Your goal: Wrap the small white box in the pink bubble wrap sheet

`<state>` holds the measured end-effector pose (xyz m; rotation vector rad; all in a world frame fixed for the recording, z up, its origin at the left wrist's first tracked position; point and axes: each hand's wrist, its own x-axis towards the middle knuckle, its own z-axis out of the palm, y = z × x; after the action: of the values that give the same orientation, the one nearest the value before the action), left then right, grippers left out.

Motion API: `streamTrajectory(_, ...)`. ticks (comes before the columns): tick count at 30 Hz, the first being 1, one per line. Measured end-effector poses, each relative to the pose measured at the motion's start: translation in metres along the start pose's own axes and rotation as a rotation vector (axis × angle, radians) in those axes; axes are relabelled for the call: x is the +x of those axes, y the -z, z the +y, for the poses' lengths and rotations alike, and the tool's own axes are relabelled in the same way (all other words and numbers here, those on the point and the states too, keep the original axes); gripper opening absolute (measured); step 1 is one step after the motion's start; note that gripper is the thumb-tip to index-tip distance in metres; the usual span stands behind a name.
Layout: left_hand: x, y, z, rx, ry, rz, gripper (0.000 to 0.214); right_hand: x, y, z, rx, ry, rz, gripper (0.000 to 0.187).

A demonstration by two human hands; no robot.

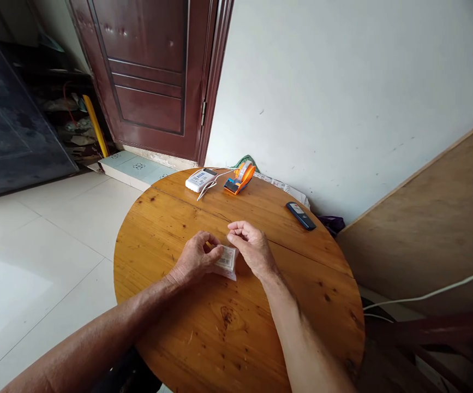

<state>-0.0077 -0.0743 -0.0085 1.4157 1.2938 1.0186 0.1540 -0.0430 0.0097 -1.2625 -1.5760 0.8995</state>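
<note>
A small rectangular packet (227, 262), pale with printing on top and wrapped in clear plastic, is at the middle of the wooden table (171, 224). My left hand (199, 254) grips it from the left, thumb across its top. Just beyond the packet's far right corner is my right hand (252, 245), its thumb and forefinger drawn close in a pinch. Whatever may be between those fingertips is too small to make out. The packet's left part is hidden under my left hand.
Toward the table's far edge are a white box-shaped device (201, 180) with a white cable (208, 188) and an orange tape dispenser (240, 179). A dark handset (300, 215) lies at the right. A white wall (322, 82) rises behind, beside a brown door (150, 71).
</note>
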Motion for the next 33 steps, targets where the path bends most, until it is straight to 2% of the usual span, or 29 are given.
streamTrajectory(6, 0.004, -0.002, -0.004, 0.025, -0.002, 0.008, 0.013, -0.006, 0.005, -0.015, -0.222, 0.167, -0.079, 0.013)
streamTrajectory(11, 0.005, -0.002, -0.004, 0.026, -0.008, 0.000, 0.012, -0.012, 0.012, -0.027, -0.539, 0.394, -0.162, 0.013)
streamTrajectory(14, 0.004, -0.002, -0.003, -0.003, -0.044, -0.003, 0.010, -0.014, 0.016, -0.030, -0.627, 0.469, -0.189, 0.014)
streamTrajectory(22, 0.003, -0.003, -0.004, -0.004, -0.084, 0.010, 0.008, -0.013, 0.014, -0.033, -0.677, 0.554, -0.267, 0.022)
streamTrajectory(28, 0.000, 0.001, 0.001, -0.067, -0.066, -0.054, 0.017, -0.016, 0.022, -0.038, -0.662, 0.499, -0.314, 0.033)
streamTrajectory(33, 0.001, 0.000, -0.002, 0.006, -0.083, -0.017, 0.011, -0.018, 0.025, -0.039, -0.590, 0.416, -0.294, 0.030)
